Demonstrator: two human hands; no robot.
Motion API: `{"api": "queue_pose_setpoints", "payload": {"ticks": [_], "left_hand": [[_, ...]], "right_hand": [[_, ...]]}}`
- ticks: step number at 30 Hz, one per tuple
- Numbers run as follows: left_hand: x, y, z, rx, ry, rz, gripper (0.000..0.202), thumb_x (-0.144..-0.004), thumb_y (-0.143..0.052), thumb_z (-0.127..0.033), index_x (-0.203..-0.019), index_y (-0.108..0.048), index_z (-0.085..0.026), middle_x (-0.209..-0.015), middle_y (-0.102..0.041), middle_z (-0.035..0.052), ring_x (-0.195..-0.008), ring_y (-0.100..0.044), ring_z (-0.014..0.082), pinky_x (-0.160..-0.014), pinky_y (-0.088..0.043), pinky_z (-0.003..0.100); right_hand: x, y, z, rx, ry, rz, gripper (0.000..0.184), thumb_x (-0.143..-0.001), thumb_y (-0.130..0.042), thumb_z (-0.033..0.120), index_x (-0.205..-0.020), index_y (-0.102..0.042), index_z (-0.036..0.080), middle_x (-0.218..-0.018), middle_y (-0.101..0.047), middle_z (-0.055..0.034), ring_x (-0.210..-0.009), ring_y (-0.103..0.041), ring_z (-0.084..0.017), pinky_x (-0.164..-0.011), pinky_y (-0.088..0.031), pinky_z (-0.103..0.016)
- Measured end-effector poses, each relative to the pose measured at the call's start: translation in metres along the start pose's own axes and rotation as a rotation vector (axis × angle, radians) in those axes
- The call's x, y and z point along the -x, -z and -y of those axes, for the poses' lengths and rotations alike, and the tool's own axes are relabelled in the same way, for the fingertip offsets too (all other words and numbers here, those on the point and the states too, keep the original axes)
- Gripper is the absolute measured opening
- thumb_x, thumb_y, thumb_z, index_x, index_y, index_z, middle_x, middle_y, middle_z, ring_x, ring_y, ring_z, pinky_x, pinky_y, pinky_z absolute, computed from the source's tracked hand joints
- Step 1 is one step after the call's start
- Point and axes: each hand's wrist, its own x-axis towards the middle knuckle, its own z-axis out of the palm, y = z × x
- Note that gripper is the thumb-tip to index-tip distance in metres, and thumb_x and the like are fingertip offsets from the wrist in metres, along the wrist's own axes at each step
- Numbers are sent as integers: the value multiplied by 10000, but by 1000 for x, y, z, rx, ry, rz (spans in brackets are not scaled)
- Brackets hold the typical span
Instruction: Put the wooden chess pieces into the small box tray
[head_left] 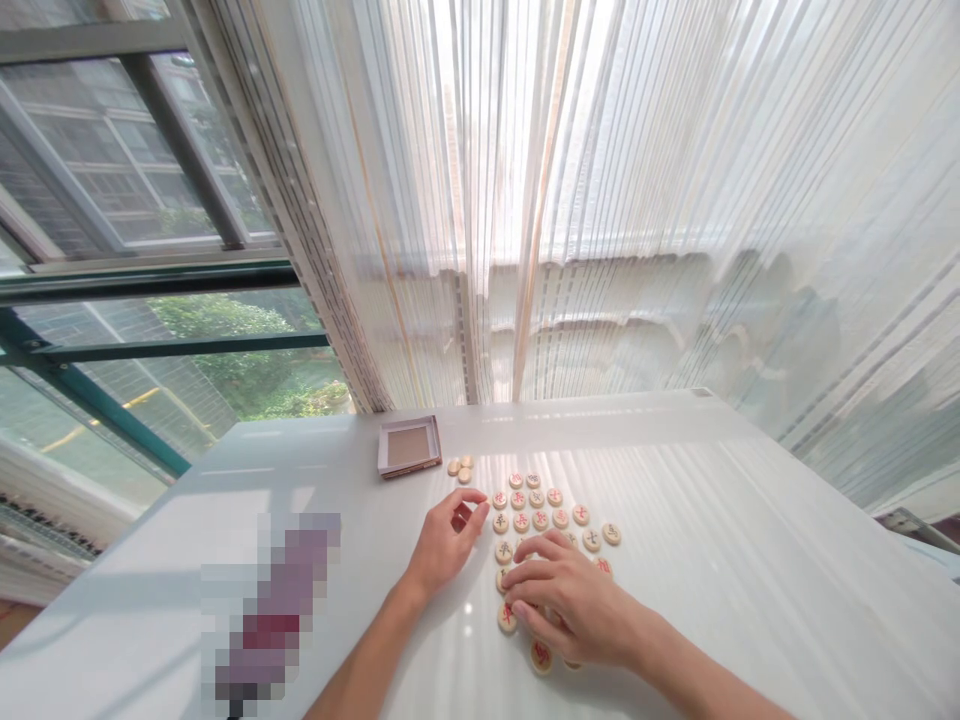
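Several round wooden Chinese chess pieces point(521, 521) with red or black characters lie face up in loose rows on the white table. My left hand point(448, 540) is at the left edge of the group, fingers curved, thumb and forefinger tips slightly apart beside a red-marked piece point(499, 500). I see nothing held in it. My right hand point(574, 595) rests over the lower right of the group with its fingers spread, hiding some pieces. Its fingertips are close to a red-marked piece point(507, 618) at the lower left. Another red-marked piece point(541, 656) lies below this hand.
Three blank-looking pieces point(464, 475) sit together beside an open shallow box point(409, 447) near the far edge of the white table point(337, 620). A blurred-out purple object point(277, 605) lies on the left. Sheer striped curtains point(600, 200) and a window point(135, 150) stand behind.
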Motion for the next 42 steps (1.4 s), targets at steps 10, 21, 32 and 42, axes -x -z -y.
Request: {"api": "queue_pose_setpoints", "payload": {"ticks": [10, 21, 32, 42], "left_hand": [[1, 1, 0, -10, -6, -5, 346, -948, -611, -508, -1021, -699, -182, -741, -683, 12, -655, -690, 189, -648, -524, 280], [1, 2, -1, -25, -19, -42, 343, -939, -620, -509, -1006, -718, -187, -861, -732, 55, -713, -687, 202, -661, -543, 287], [0, 2, 0, -23, -15, -53, 335, -929, -627, -506, -997, -731, -195, -893, -741, 59, -736, -682, 204, -685, -555, 298], [0, 1, 0, 58, -9, -56, 309, -928, -642, -482, -1021, -703, -194, -945, -755, 70, -846, -734, 227, -713, -579, 299]], "right_hand": [[1, -1, -1, -12, 4, -20, 222, -992, -539, 180, -976, -752, 238, -1021, -813, 11, -1048, -631, -233, -958, -406, -417], [0, 1, 3, -9, 10, 12, 244, -993, -521, 196, -1032, -756, 247, -1065, -799, 2, -1069, -630, -226, -974, -405, -408], [2, 0, 1, -2, 22, 61, 239, -970, -550, 225, -951, -785, 259, -1102, -792, 8, -1088, -633, -219, -983, -417, -405], [2, 4, -5, 3, -39, -148, 251, -998, -525, 203, -1093, -753, 249, -1066, -780, -40, -1053, -657, -237, -973, -471, -431]]}}
